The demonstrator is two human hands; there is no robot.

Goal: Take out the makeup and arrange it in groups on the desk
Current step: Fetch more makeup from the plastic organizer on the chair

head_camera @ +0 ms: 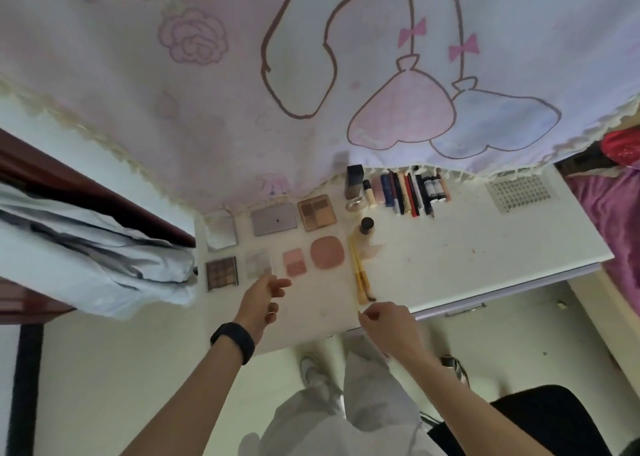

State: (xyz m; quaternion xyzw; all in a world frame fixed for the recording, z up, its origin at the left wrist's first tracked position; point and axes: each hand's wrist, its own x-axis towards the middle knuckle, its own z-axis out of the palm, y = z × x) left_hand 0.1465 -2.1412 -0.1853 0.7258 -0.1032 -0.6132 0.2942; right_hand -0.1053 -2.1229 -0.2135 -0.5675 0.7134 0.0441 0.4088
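Step in hand, by the look of it: adding one more brush to the brush group. Left hand (265,298) at 7 o'clock of the worktop (485,248), fingers loose and half curled, holding nothing, just short of the clear palette (258,263); best held off the palette grid, ready to square up anything nudged. Right hand (389,320) at 6 o'clock by the near edge, fingers narrowed to a pinch on what looks like a slim yellow handle (360,312), only the tip showing. Best to carry it low and lay it parallel to the yellow brushes (360,275) at 12 o'clock of that hand, just beside them, not across. Release only once flat, to avoid a roll off the edge or a knock to the black-capped bottle (366,234). Makeup itself: out on the worktop in three groups. At 9 o'clock, flat palettes in two rows: mirror compact (221,232), grey palette (273,219) and tan four-pan palette (317,212) behind; dark eyeshadow palette (222,273), clear palette, two-tone pink blush (294,261) and rounded pink blush (327,251) in front, apart, evenly spaced. At centre, brushes and bottle. At 1 o'clock, under the fringe of the printed curtain (311,75), a black square bottle (354,180), a small round jar (356,204), and a tight row of pencils and tubes (408,192), side by side.
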